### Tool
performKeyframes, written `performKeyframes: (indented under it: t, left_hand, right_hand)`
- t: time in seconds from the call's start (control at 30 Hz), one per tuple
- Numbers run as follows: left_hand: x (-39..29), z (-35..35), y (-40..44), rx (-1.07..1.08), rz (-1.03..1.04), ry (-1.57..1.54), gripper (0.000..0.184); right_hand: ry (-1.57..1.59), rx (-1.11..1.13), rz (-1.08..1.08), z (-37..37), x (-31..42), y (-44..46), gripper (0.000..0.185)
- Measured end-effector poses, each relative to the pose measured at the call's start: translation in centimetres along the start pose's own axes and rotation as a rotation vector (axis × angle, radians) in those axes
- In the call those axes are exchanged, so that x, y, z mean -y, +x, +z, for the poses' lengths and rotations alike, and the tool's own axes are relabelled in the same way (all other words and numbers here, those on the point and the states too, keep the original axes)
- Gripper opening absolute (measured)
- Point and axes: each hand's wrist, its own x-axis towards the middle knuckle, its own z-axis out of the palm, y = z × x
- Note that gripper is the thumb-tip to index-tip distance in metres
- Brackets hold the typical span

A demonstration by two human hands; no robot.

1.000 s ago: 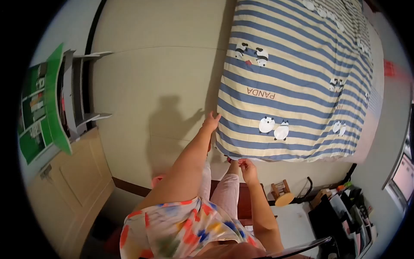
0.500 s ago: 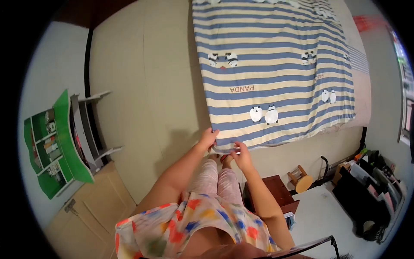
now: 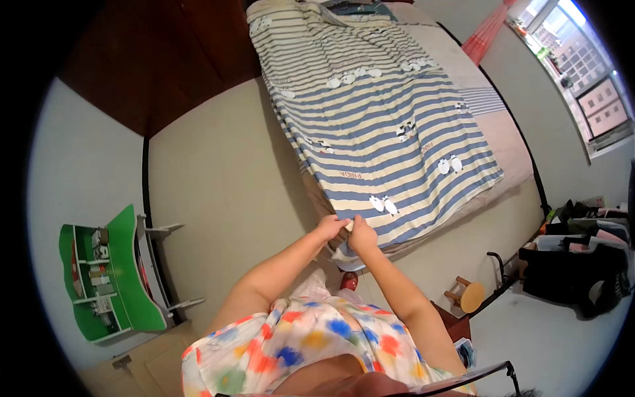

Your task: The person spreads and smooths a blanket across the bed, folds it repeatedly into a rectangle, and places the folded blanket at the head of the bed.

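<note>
A blue and cream striped duvet cover [image 3: 390, 155] with panda prints lies spread over the bed, wrinkled toward its far end. My left hand [image 3: 331, 227] is closed on its near left corner. Right beside it, my right hand [image 3: 362, 235] is also closed on that corner, thumbs close together. A bit of the cover's fabric hangs below my hands. Folds run from the gripped corner back across the cover. What lies inside my fingers is mostly hidden.
The bed's pinkish sheet [image 3: 509, 135] shows along the right side. A green shelf unit [image 3: 142, 278] stands at left, and a wooden stool [image 3: 471, 297] at right near a rack of clothes [image 3: 575, 264]. A dark wooden wardrobe [image 3: 178, 59] is at the back left.
My hands have come together at the corner, and my right hand has closed on the fabric. The corner is lifted and pulled into folds. My view has tilted up, showing the window.
</note>
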Motion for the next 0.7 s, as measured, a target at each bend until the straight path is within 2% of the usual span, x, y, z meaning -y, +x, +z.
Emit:
performKeyframes:
  t: [0.1,0.13,0.17,0.23,0.3,0.33,0.43,0.53,0.57,0.63,0.7]
  left_hand:
    - [-2.0,-0.6,1.8,0.064,0.077,0.298,0.031]
    - [-2.6,-1.4,3.6,0.161,0.106,0.413,0.026]
    - [-2.7,-2.4,5.1,0.023,0.319,0.548,0.03]
    - [-3.7,-5.0,7.2,-0.251,0.755,0.789,0.047]
    - [-6.6,-8.7,9.1,-0.187,0.782,0.904,0.074]
    - [-6.9,-10.7,10.1,-0.259,0.842,1.174,0.08]
    - [-9.1,-15.2,14.2,-0.087,0.963,1.318,0.068]
    - [-10.5,-18.5,19.1,0.188,0.755,1.529,0.052]
    - [-9.4,-20.9,20.6,0.145,0.855,1.522,0.036]
    - [-10.6,-21.8,22.8,0.158,0.84,1.517,0.028]
    - [-11.2,-22.8,24.2,0.013,0.894,1.455,0.021]
  right_hand:
    - [-0.041,-0.011,0.009,-1.8,-1.4,0.0,0.028]
    - [-0.035,-0.043,0.044,-2.7,-1.6,0.1,0.022]
    - [-0.013,-0.058,0.051,-3.6,-1.8,0.2,0.022]
    - [0.029,-0.089,0.077,-4.6,-1.9,0.3,0.021]
    - [0.001,-0.113,0.088,-4.4,-1.5,0.3,0.019]
    - [-0.018,-0.121,0.087,-4.4,-0.5,-0.2,0.019]
    - [0.026,-0.179,0.142,-5.2,1.9,-0.8,0.022]
    - [-0.013,-0.265,0.14,-5.1,2.6,-1.7,0.021]
    - [-0.004,-0.297,0.182,-4.8,4.5,-2.8,0.022]
    - [0.025,-0.337,0.248,-6.0,4.9,-3.5,0.022]
    - [0.057,-0.378,0.308,-5.8,4.3,-3.9,0.023]
